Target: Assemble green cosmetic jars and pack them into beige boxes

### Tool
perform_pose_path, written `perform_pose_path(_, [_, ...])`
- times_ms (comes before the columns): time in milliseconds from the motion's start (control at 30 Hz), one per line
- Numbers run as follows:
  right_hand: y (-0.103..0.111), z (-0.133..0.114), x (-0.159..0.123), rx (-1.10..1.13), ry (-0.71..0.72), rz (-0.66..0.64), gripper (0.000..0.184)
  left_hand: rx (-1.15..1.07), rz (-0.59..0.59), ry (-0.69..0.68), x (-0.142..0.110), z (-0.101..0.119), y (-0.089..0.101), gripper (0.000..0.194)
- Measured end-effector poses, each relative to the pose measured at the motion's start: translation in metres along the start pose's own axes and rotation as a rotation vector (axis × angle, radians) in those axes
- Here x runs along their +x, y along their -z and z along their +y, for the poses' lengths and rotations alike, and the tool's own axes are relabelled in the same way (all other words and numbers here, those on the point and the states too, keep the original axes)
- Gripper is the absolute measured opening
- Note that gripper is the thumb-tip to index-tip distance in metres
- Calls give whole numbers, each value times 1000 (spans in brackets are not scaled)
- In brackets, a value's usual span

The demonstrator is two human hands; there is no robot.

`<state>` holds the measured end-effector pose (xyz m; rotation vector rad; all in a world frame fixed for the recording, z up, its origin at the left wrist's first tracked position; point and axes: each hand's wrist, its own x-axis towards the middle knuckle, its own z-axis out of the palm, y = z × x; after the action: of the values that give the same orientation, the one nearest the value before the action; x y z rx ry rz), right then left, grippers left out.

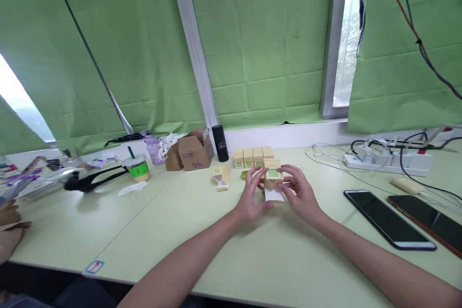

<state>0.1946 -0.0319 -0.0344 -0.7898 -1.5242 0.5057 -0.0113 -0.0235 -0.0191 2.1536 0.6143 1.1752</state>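
Between my two hands is a small cream-coloured cardboard box (273, 174) with a green label and a white flap folded out toward me. My left hand (252, 196) grips its left side, fingers curled round it and thumb low by the flap. On the opposite side, my right hand (299, 193) presses its fingers and thumb against the box. To the left lies another small carton (221, 178), its flap standing open. Behind my hands, several matching boxes (248, 158) stand in a row. A green round item (244, 174) shows partly beside my left fingers.
Two phones (388, 219) lie at the right, near a white power strip (388, 161) with tangled cables. At the back stand a black cylinder (220, 143), a brown cardboard box (195, 151) and a purple bottle (154, 149). A drink cup (138, 168) and black-strapped item (94, 180) are left.
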Motion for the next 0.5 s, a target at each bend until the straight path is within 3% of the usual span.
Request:
perform_pose_path(100, [0,1,0,-1,6,15,33,22,-46,4,0,-2,0,105])
perform_pose_path(300, [-1,-3,-1,-9,-15,0,31,71,17,5,-1,3,-2,82])
perform_pose_path(500, [-1,-1,-2,-12,-11,-16,31,84,75,-7,1,6,-3,71])
